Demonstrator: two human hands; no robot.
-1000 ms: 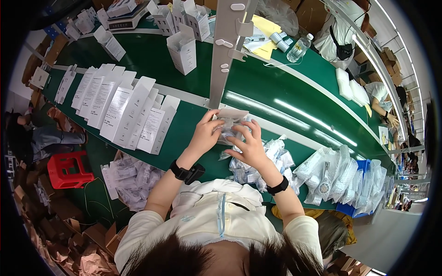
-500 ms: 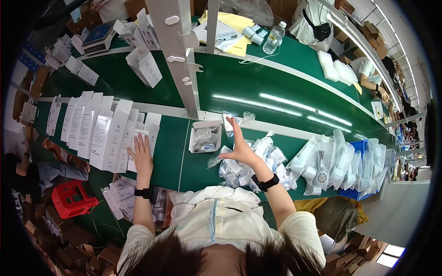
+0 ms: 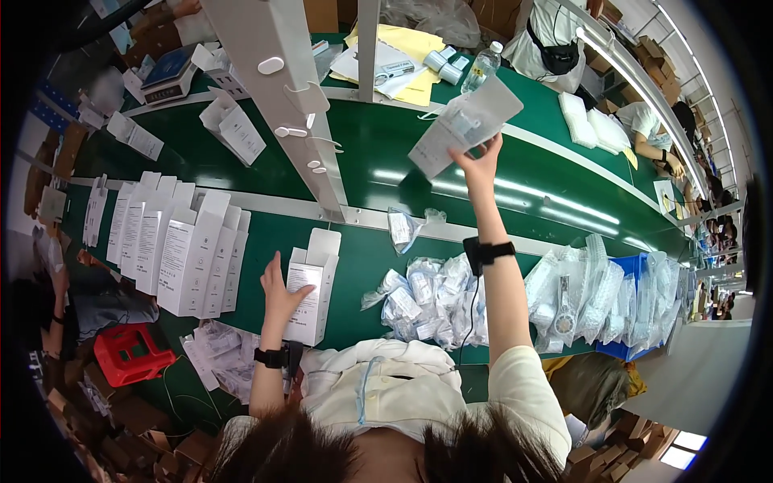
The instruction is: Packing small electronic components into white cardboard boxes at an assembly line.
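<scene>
Handling at the tabletop (image 3: 358, 278).
Right hand (image 3: 481, 163): box (image 3: 437, 150) held in closed grip beyond far edge. Left hand (image 3: 282, 298): second box (image 3: 311, 310) touched, grip spread, near front edge.

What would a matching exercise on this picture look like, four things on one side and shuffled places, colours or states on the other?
Column one
1. Left hand
2. Right hand
3. Plastic stool
4. Bottle

Column two
A. Red
B. Holding a tilted white box over the shiny green surface
C. Clear and see-through
D. Fingers spread, thumb at a box with printed text

Right pairs: 1-D, 2-B, 3-A, 4-C
</scene>
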